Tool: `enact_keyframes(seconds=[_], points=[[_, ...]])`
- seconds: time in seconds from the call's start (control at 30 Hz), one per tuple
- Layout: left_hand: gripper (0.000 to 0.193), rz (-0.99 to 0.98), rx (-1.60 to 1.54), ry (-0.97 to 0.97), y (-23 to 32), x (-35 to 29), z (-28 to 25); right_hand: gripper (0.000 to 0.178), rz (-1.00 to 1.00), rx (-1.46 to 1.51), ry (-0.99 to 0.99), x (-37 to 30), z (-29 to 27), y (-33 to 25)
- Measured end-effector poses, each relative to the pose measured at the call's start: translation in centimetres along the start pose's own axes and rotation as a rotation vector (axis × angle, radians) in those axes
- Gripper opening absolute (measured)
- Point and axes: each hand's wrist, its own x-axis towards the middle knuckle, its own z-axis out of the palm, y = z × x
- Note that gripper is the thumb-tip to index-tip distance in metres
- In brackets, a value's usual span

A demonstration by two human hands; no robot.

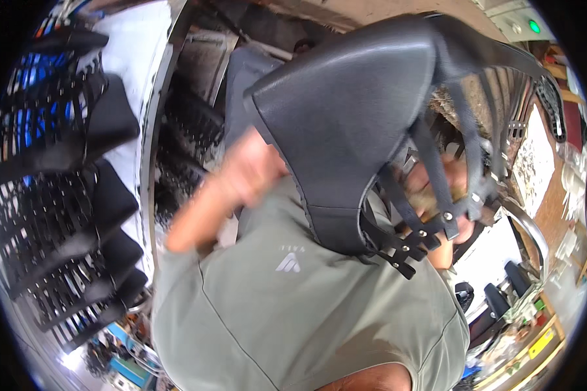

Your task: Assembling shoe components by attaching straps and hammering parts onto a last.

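Leather point(349, 104) lies between left hand point(255, 164) and right hand point(456, 173), each grip's closure unclear.

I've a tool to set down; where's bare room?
The left white tabletop is bare between black strapped pieces and its right edge, widest toward the top. Its left side is crowded; a large black panel fills the middle.

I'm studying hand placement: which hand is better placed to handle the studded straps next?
Right, probably: the right hand shows between and behind the studded straps. The left hand, blurred, is across by the opposite edge of the black panel.
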Motion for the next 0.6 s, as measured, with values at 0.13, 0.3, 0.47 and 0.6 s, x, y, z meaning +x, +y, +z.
enact_keyframes(seconds=[0.13,0.3,0.47,0.6], points=[[0.067,-0.136,0.285,0.435,-2.0,-1.1,3.3,0.027,0.181,-0.422,-0.044,-0.4,2.2,-0.7],[0.06,-0.06,0.264,0.369,0.9,1.1,5.3,0.032,0.055,0.066,-0.13,2.5,4.6,-1.3],[0.063,-0.084,0.358,0.274,1.3,1.1,6.3,0.056,0.089,-0.054,-0.596,4.7,1.8,-2.1],[0.06,-0.171,0.382,0.27,1.4,2.0,7.0,0.052,-0.121,-0.085,-0.44,3.6,2.6,-1.8]])
